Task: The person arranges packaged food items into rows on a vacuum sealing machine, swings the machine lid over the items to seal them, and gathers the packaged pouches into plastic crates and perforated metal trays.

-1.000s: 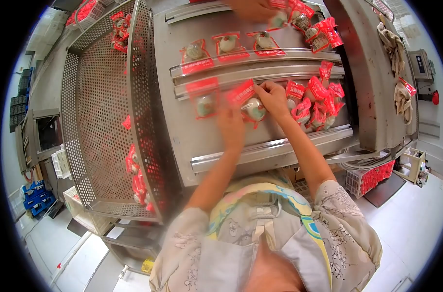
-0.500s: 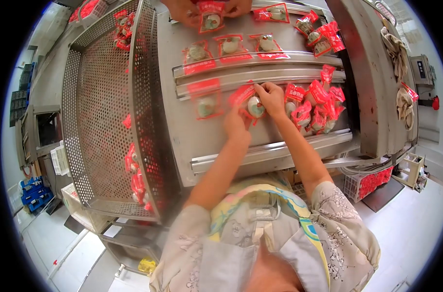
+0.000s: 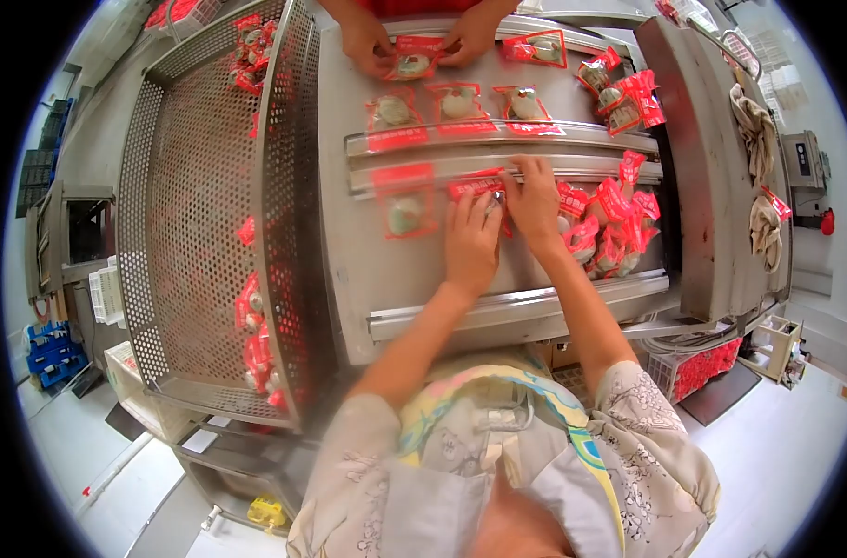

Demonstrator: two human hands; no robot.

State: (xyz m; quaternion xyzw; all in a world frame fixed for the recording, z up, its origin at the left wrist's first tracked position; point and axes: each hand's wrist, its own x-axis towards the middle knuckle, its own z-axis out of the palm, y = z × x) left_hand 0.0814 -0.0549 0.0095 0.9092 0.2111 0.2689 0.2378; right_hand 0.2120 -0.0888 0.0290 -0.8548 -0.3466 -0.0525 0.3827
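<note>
A red-and-clear egg packet [image 3: 470,188] lies with its red end on the metal sealing bar, partly hidden under my hands. My left hand [image 3: 473,237] rests over its lower part, fingers stretched out on the egg. At its upper right corner, my right hand [image 3: 535,205] has thumb and fingers closed on the edge. To the left, another egg packet [image 3: 406,214] lies flat with its red end toward the bar. A pile of egg packets [image 3: 611,223] sits just right of my right hand.
Across the table, another person's hands [image 3: 423,45] hold an egg packet [image 3: 412,61] above a row of packets [image 3: 460,107]. A perforated metal bin [image 3: 200,232] with several packets stands left. A front metal bar [image 3: 516,305] and a steel housing [image 3: 712,186] border the work surface.
The packet has moved up onto the bar. My left hand has moved from its side to lie over it. The other person's hands have come further into view and spread around their packet.
</note>
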